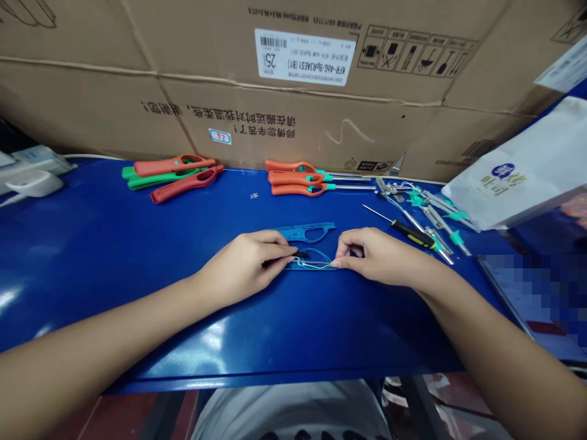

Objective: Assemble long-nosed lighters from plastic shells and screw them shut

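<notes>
Left hand (247,264) pinching one black piece (301,253), right hand (378,253) pinching white wire (316,267), two blue shell halves (298,233), three orange handles (291,178), one screwdriver (415,234) on the surface (284,330)

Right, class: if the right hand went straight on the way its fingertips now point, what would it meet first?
The right hand would likely meet the white wires over the nearer blue shell first, with the left hand beyond; exact depth is unclear.

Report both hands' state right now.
Left hand: closed, pinching a small black part.
Right hand: pinched closed at the thin white wires; whether it grips them cannot be told.
</notes>
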Available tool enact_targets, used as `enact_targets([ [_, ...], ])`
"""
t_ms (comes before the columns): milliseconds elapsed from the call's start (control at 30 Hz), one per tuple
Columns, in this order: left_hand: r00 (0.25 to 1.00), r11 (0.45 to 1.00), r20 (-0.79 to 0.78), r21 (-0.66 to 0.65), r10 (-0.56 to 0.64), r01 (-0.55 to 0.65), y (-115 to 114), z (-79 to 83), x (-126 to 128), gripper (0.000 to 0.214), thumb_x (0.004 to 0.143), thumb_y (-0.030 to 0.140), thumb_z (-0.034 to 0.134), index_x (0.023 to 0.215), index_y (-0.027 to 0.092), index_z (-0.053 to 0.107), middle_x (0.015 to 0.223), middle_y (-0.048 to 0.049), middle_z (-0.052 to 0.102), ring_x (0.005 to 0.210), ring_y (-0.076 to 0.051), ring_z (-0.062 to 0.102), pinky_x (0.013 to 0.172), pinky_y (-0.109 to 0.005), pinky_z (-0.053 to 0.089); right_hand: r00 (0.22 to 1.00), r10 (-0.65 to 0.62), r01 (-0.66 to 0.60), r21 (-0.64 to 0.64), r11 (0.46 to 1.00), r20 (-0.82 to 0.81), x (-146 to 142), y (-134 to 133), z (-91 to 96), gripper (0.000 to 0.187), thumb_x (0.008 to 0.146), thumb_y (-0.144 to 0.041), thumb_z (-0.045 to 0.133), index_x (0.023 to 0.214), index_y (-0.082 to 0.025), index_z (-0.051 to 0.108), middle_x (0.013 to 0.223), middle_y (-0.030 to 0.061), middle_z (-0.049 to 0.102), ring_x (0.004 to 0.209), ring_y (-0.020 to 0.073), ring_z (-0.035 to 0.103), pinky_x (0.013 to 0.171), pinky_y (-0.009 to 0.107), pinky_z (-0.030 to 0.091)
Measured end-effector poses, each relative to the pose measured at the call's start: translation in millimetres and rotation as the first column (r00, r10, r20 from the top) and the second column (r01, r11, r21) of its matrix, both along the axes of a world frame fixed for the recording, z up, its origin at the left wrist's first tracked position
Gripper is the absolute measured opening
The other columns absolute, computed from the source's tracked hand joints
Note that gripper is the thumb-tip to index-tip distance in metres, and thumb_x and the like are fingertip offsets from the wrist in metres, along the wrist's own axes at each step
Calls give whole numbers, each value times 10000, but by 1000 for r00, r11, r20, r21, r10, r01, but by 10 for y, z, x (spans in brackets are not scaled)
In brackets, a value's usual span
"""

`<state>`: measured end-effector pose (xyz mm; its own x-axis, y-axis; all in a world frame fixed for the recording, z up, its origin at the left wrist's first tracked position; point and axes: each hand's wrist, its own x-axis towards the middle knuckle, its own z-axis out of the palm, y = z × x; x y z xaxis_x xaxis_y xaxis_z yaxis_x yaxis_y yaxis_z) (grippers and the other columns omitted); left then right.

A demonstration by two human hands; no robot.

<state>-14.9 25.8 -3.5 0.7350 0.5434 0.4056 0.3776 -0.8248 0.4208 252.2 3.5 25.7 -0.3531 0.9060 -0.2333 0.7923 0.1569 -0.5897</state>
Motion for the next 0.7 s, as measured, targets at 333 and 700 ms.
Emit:
enact_targets([
  [333,999,1000,35,-7,-27,27,-30,-50,25,221,998,175,575,1092,144,772,1009,-75,740,840,-154,719,759,-250,580,991,119,-119,18,993,-62,60,-18,91,162,846,-338,723,882,-183,696,743,-15,592,649,118,464,597,246,374],
  [700,988,979,-131,178,-75,98,-67,-10,58,248,997,146,538,1123,107,748,1100,-103,752,928,-231,701,808,-348,595,962,243,-187,352,917,-124,-175,-102,-70,113,926,-171,602,992,-199,690,962,11,680,791,118,561,746,256,423],
])
